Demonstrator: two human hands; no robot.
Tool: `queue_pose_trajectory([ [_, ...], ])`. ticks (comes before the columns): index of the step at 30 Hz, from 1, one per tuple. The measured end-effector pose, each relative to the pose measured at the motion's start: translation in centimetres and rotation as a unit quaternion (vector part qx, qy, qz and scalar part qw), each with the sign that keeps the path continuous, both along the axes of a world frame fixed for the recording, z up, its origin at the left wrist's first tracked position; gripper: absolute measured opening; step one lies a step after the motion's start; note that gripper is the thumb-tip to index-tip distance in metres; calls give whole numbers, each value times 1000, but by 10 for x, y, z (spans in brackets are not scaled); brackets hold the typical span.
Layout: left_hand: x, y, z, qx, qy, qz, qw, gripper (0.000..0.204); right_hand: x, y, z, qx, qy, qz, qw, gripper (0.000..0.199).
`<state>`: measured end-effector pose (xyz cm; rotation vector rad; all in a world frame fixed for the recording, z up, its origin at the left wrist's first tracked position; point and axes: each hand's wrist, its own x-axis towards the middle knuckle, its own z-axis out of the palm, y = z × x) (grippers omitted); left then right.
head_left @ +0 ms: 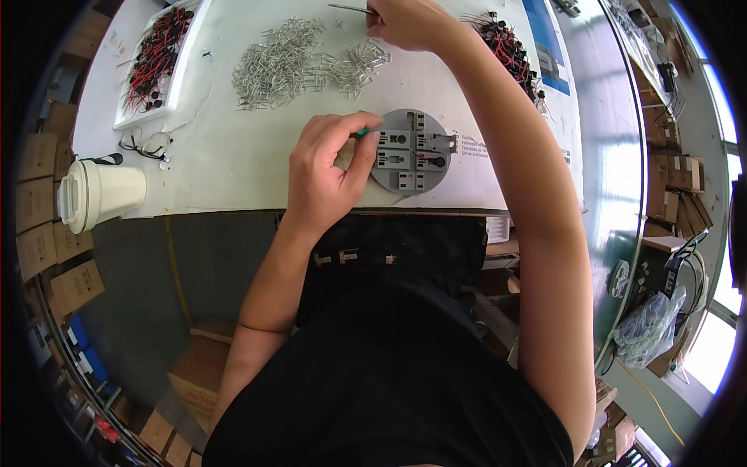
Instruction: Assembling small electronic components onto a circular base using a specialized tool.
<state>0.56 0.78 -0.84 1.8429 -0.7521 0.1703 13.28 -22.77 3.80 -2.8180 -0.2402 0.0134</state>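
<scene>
A round grey plastic base (410, 180) with raised slotted blocks lies near the table's front edge. At its left rim is my left hand (323, 167), thumb and forefinger pinched on a small green piece (360, 134) that is mostly hidden. A small black round part with red wire (437, 162) sits in the base's right side. Farther off, my right hand (405, 25) is closed round a thin, dark, pointed metal tool (350, 8), whose tip points left. Below that tip spreads a pile of small bent metal pieces (276, 66), with a looser cluster (358, 68) beside it.
A white tray (167, 109) of red-and-black wired parts stands at the left. More wired parts (504, 47) lie beyond my right forearm, near a blue sheet (548, 47). A cream lidded container (105, 191) is at the table's left edge, with cardboard boxes (78, 288) below.
</scene>
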Motion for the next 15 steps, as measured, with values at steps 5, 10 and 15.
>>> queue_pose_trajectory([
  [5,1,1,8,22,-46,-27,998,35,-43,-22,-16,117,-153,-9,981,23],
  [10,1,1,18,73,-75,-53,993,67,-105,-11,16,172,-79,-143,971,23],
  [15,-2,1,19,110,-65,-65,990,86,-158,-5,14,323,24,-223,919,24],
])
